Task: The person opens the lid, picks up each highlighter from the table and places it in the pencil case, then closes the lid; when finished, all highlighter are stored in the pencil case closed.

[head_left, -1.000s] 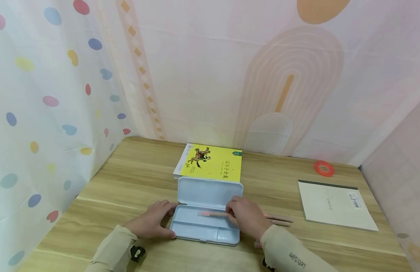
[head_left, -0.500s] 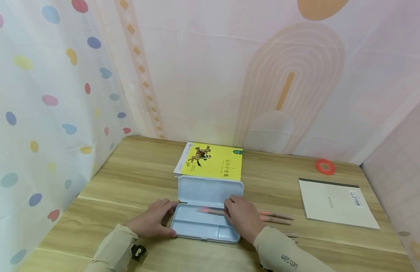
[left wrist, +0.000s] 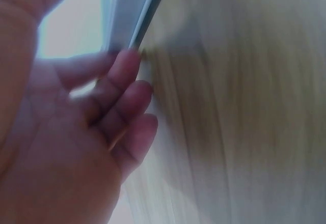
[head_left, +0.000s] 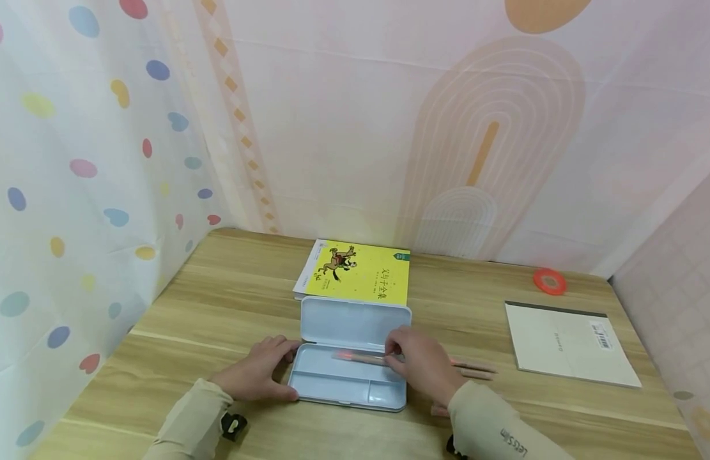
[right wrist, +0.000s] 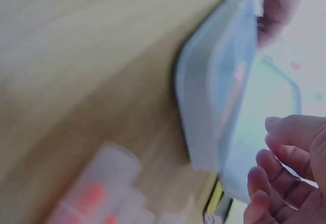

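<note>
A pale blue pencil case (head_left: 330,388) lies with its lid (head_left: 355,321) raised. My left hand (head_left: 262,372) holds the case's left end, thumb at the front corner and fingers at the back corner; in the left wrist view those fingers (left wrist: 133,96) bend against its edge. One slim pen (head_left: 360,358) with a reddish end lies in the long back compartment. Over the right end of the case is my right hand (head_left: 425,364), which overlaps the pen's end in the head view. In the right wrist view its fingers (right wrist: 275,173) are loosely curled, with nothing between them.
Several similar pens (head_left: 475,370) lie right of the case, partly behind the right hand and sleeve. A yellow book (head_left: 363,275) sits behind the lid. Farther right are a cream notebook (head_left: 570,345) and a red ring (head_left: 549,282) near the table's back edge.
My right hand brought the pen down into the back compartment, let it go and drew back slightly to the right. The left hand and the case stayed in place.
</note>
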A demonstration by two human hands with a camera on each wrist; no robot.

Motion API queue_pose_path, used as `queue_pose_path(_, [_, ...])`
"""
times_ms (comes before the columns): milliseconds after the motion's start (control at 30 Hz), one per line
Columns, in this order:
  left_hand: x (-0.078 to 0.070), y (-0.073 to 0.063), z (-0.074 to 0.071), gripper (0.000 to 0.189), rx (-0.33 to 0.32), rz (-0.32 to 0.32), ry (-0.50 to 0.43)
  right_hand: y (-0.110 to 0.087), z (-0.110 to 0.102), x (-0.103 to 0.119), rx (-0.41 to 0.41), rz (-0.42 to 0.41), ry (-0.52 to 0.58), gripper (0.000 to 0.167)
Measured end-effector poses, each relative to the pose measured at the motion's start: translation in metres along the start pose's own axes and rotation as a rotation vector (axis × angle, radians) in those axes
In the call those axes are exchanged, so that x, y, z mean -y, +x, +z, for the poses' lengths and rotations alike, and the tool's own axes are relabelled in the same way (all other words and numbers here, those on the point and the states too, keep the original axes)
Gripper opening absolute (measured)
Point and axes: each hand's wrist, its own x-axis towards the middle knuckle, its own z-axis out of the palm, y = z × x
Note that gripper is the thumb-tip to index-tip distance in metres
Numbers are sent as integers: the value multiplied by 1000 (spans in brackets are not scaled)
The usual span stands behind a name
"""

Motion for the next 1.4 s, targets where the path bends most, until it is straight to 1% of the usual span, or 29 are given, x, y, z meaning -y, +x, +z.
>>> queue_pose_path(67, [0, 0, 0, 87, -3, 0, 1, 0, -8, -3, 6, 39, 64, 7])
queue_pose_path(133, [0, -1, -1, 87, -4, 3, 5, -1, -16, -7, -9, 66, 114, 6])
queue_pose_path(233, [0, -1, -1, 88, -4, 6, 8, -4, -29, -17, -36, 101, 158, 7])
queue_pose_path(367, [1, -1, -1, 88, -6, 5, 8, -12, -43, -38, -53, 140, 126, 7])
queue_pose_path(467, [1, -1, 0, 88, -7, 1, 6, -22, -53, -56, -43, 182, 82, 3])
queue_pose_path(600, [1, 0, 1, 88, -3, 4, 8, -39, -61, -77, -10, 240, 78, 5])
queue_pose_path(667, [1, 0, 1, 88, -2, 9, 11, -47, -62, -85, 3, 258, 78, 5])
queue_pose_path(767, [0, 0, 1, 88, -3, 11, 13, -56, -62, -94, 23, 258, 64, 5])
queue_pose_path(900, [-1, -1, 0, 88, -4, 4, 12, -61, -60, -102, 44, 267, 63, 10])
queue_pose_path(1067, [-2, -3, -1, 88, -6, 1, 11, -64, -56, -106, 49, 257, 40, 11])
queue_pose_path(1400, [-1, -3, 0, 87, -17, 7, 15, -61, -52, -105, 48, 248, -63, 14])
